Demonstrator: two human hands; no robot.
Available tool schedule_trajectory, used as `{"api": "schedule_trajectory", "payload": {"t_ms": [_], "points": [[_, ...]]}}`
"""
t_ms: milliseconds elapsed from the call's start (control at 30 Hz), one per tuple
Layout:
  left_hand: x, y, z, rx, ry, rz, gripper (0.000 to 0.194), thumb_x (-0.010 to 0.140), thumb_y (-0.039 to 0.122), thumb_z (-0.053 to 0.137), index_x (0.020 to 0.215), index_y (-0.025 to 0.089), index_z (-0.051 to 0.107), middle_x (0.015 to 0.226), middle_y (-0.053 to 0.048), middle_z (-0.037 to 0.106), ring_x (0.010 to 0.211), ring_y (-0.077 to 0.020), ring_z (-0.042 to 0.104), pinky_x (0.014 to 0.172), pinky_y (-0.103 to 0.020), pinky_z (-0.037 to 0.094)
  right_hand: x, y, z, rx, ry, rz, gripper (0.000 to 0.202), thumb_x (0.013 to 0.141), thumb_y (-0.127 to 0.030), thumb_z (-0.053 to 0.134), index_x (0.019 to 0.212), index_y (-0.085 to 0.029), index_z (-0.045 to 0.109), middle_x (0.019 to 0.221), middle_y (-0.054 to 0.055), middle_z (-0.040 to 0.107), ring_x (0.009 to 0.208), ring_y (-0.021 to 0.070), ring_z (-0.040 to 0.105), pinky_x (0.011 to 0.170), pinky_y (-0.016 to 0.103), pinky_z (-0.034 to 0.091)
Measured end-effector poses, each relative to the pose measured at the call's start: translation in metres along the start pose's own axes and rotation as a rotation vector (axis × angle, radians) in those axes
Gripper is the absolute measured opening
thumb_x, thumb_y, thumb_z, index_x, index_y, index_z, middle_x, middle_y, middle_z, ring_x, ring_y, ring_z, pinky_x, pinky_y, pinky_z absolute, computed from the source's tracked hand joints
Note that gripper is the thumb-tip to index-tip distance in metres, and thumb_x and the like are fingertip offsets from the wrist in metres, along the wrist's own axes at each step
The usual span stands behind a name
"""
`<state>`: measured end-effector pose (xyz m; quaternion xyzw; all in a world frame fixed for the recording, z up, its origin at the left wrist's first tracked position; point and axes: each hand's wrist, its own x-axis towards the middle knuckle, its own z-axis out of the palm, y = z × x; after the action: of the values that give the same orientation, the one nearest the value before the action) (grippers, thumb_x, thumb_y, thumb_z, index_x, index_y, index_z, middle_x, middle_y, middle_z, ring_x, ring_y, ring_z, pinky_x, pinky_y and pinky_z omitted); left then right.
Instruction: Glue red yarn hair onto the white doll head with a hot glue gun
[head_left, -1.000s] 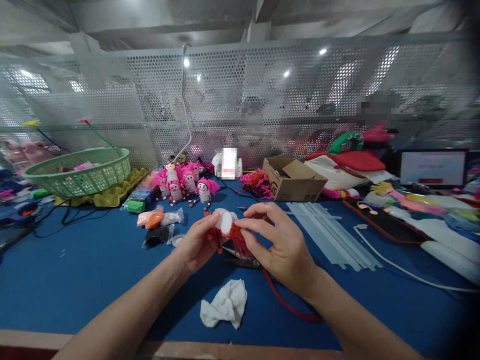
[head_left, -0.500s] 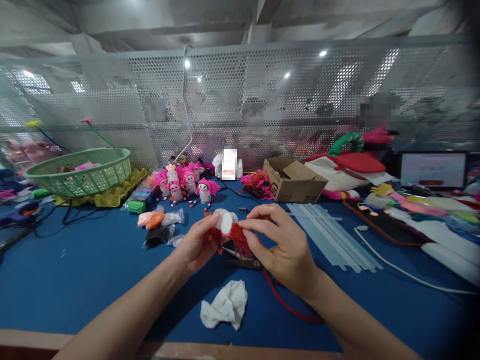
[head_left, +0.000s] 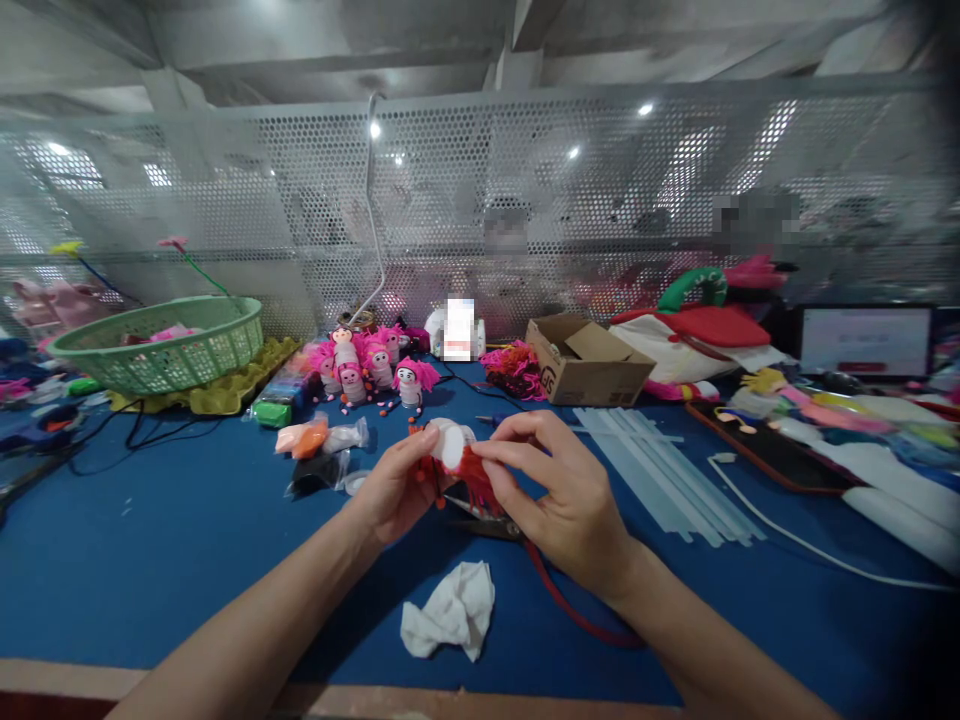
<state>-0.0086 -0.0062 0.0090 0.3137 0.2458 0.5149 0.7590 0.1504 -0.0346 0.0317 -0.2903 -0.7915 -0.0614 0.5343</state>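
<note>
A small doll (head_left: 452,447) with a round white end and red yarn hair is held up over the blue table. My left hand (head_left: 397,482) grips its body from the left, thumb on the white part; orange bits and thin dark limbs show by the fingers. With thumb and index finger pressed together, my right hand (head_left: 562,490) pinches the red yarn hair (head_left: 478,482) at the doll's right side. Partly hidden under the hands lie scissors (head_left: 495,527) with red handles. A crumpled white tissue (head_left: 452,610) rests nearer to me.
Several pink-haired dolls (head_left: 352,380) stand at the back, near a green basket (head_left: 165,350) on the left. A cardboard box (head_left: 592,375) stands behind my right hand. Translucent glue sticks (head_left: 667,480), a white cable (head_left: 795,545) and bagged clay (head_left: 315,440) lie around.
My right hand has shifted very slightly left and down at the red yarn. The left hand and the doll look almost unmoved.
</note>
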Motion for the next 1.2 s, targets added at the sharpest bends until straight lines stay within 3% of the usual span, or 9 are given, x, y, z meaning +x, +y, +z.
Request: {"api": "schedule_trajectory", "payload": {"t_ms": [1200], "points": [[-0.0001, -0.0002, 0.0013, 0.025, 0.010, 0.002, 0.016, 0.071, 0.023, 0.062, 0.081, 0.011, 0.066, 0.072, -0.004, 0.066, 0.060, -0.0091, 0.058, 0.057, -0.018, 0.048, -0.0017, -0.0018, 0.0021, 0.066, -0.011, 0.055, 0.021, 0.076, -0.008, 0.051, 0.091, -0.019, 0.063, 0.080, 0.005, 0.054, 0.076, 0.0152, 0.052, 0.066, 0.032, 0.047]]}}
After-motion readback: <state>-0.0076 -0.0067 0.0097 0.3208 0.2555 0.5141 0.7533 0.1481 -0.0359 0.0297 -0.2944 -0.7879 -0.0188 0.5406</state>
